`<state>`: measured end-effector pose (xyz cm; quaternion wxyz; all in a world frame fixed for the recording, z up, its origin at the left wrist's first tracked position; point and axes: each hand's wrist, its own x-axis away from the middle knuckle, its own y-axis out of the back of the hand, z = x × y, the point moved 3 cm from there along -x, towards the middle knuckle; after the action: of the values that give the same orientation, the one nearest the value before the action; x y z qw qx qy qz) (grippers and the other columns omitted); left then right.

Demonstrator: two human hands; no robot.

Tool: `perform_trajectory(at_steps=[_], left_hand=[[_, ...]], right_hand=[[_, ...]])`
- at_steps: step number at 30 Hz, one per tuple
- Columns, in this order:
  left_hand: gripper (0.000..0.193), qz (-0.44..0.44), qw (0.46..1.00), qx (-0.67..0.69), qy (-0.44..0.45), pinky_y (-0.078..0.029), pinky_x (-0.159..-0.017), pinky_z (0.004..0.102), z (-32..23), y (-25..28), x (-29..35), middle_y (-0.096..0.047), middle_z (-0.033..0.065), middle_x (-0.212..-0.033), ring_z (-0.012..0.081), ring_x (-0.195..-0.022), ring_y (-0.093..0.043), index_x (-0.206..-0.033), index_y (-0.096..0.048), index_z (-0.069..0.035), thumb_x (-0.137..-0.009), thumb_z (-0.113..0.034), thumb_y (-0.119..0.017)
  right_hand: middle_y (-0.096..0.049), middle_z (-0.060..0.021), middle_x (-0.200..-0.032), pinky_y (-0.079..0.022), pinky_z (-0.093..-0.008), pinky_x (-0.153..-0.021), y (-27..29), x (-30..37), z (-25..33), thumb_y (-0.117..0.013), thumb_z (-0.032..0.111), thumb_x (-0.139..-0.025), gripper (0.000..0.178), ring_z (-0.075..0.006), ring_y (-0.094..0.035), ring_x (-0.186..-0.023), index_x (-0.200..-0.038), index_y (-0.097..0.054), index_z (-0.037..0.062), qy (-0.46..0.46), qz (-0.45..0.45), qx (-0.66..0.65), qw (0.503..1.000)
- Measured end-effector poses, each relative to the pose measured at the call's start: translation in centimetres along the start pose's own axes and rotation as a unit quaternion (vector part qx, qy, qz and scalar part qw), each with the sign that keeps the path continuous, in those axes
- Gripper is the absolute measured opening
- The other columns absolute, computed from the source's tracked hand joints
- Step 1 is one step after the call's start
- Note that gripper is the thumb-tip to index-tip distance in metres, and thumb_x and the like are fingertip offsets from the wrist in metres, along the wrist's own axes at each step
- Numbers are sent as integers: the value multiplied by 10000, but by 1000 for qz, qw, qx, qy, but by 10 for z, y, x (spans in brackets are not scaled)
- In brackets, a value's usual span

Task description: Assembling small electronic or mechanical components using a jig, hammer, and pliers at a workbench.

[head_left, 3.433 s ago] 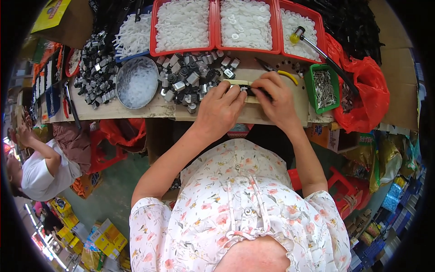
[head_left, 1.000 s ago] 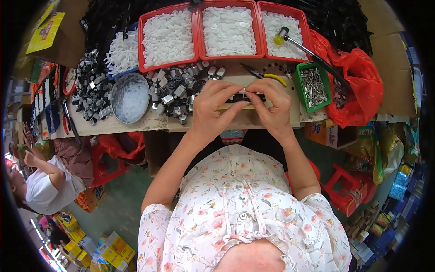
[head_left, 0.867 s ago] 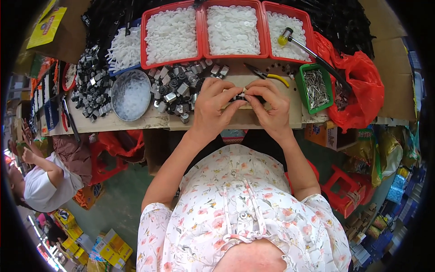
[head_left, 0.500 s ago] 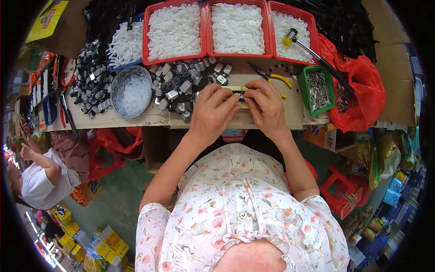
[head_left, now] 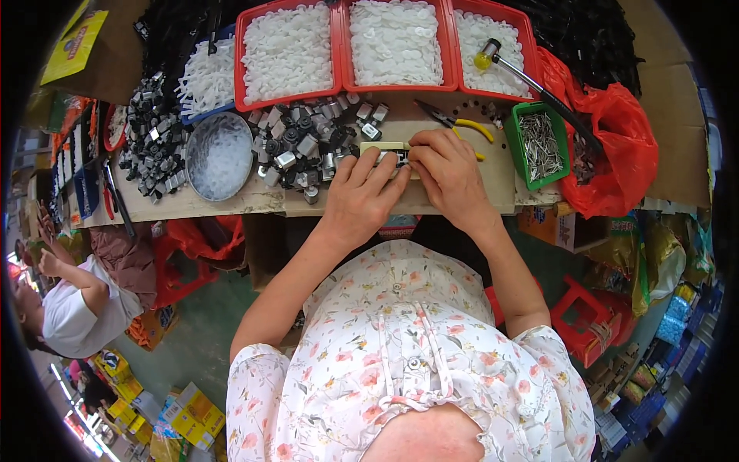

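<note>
A cream-coloured block (head_left: 386, 145) lies on the bench between my two hands, with a small dark and metallic part (head_left: 401, 156) set in its middle. My left hand (head_left: 360, 196) rests against the near side of the block, its bent fingers gripping it. My right hand (head_left: 453, 171) is closed at the block's right end, fingertips pressed together beside the small part. What those fingertips pinch is too small and hidden to make out. Left of the block lies a heap of small silver and black metal pieces (head_left: 286, 159).
Behind stand red trays (head_left: 344, 86) of white plastic discs. A round metal bowl (head_left: 190, 163) sits left. Yellow-handled pliers (head_left: 472, 125), a green bin (head_left: 566, 160) of metal pins, a hammer (head_left: 539, 88) and a red plastic bag (head_left: 635, 158) are right. Another person (head_left: 88, 304) sits at far left.
My left fingers have spread and shifted slightly left, so more of the cream block shows. The right hand has moved a little over the block's right end.
</note>
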<state>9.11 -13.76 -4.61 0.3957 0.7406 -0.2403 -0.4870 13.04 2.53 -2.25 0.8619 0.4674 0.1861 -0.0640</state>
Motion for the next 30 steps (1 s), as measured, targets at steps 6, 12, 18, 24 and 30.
perform_trajectory(at_steps=[6, 12, 18, 24, 30], left_hand=[[274, -5, 999, -28, -14, -429, -864, 423, 1, 2, -3, -623, 83, -1134, 286, -1093, -569, -1064, -716, -57, -812, -142, -649], [263, -15, 1000, -23, -12, -421, -860, 429, -1, 2, -3, -621, 76, -1117, 279, -1082, -566, -1041, -723, -58, -796, -142, -675], [223, -9, 999, 45, 17, -431, -850, 420, 0, 13, -14, -640, 64, -1052, 297, -1045, -580, -996, -733, -89, -785, -147, -778], [191, -13, 993, 114, 32, -466, -865, 438, 8, 18, -49, -652, 84, -988, 320, -1035, -588, -951, -729, -57, -779, -120, -782], [149, -23, 987, 157, 7, -500, -818, 421, 17, -15, -132, -661, 110, -924, 319, -948, -585, -913, -729, -20, -777, -72, -758]], right_hand=[[-620, -86, -1046, -456, -412, -848, 5, -8, -1, -683, 12, -822, 134, -306, -590, -998, -946, -634, 11, -12, 59, -16, 998], [-619, -94, -1049, -462, -413, -854, 7, -9, 2, -682, 11, -822, 131, -313, -585, -1006, -945, -637, 7, -19, 70, -7, 997], [-626, -127, -1067, -485, -413, -874, 29, 0, -6, -693, 28, -840, 153, -322, -609, -1017, -987, -656, 5, -45, 10, -16, 999], [-626, -158, -1049, -506, -403, -810, 102, 45, -75, -683, 28, -876, 175, -343, -651, -929, -1041, -655, -20, -169, -149, 93, 970], [-600, -171, -952, -477, -420, -778, 108, 69, -111, -657, 4, -880, 118, -360, -619, -883, -990, -670, -33, -225, -95, 180, 953]])
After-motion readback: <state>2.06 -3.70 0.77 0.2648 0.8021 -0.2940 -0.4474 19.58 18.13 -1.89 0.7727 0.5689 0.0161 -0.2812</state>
